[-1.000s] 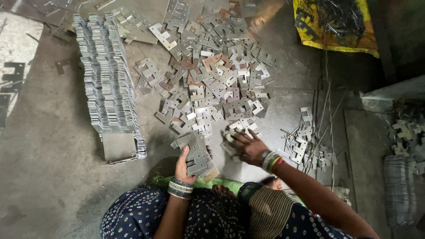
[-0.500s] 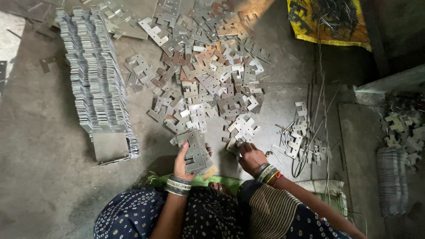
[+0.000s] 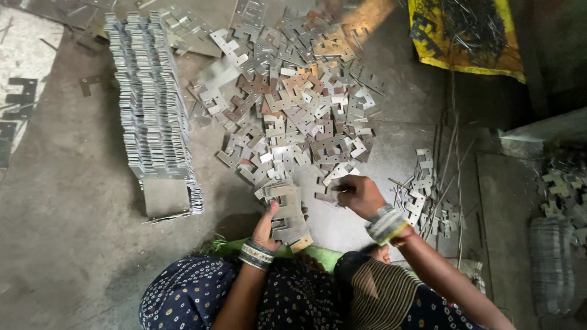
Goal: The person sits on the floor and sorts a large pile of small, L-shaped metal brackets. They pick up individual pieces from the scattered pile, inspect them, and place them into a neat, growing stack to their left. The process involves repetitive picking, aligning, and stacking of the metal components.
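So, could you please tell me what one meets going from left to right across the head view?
Neat stacked row of metal plates → left hand holding a small plate stack → right hand → yellow sheet.

A small stack of flat, notched grey metal plates [image 3: 287, 211] is held tilted beside the loose plates [image 3: 293, 116] on the floor.
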